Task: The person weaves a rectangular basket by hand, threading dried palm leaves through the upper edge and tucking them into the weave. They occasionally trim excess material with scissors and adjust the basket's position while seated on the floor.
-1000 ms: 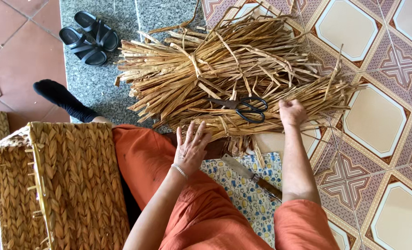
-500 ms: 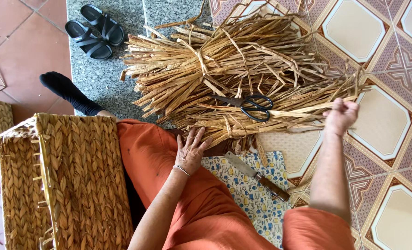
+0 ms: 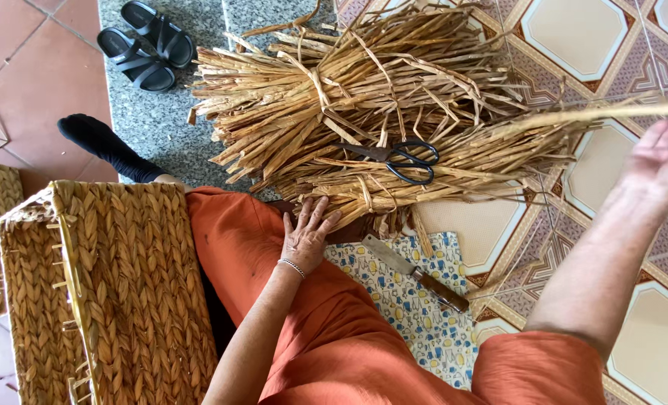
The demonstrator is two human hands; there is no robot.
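Tiled floor [image 3: 559, 37] with straw bundles [image 3: 364, 97], sandals [image 3: 146, 45].

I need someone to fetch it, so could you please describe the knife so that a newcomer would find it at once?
Start at the big pile of dried straw bundles on the tiled floor. Just below it lies a patterned cloth, beside the left hand. The knife lies slantwise on that cloth: a flat grey blade and brown wooden handle, unlike the black-handled scissors atop the straw.

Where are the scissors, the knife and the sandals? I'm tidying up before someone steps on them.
scissors [image 3: 409, 159]: head view, on the black handle loops.
knife [image 3: 416, 274]: head view, where blade meets wooden handle.
sandals [image 3: 146, 45]: head view, on the black straps.
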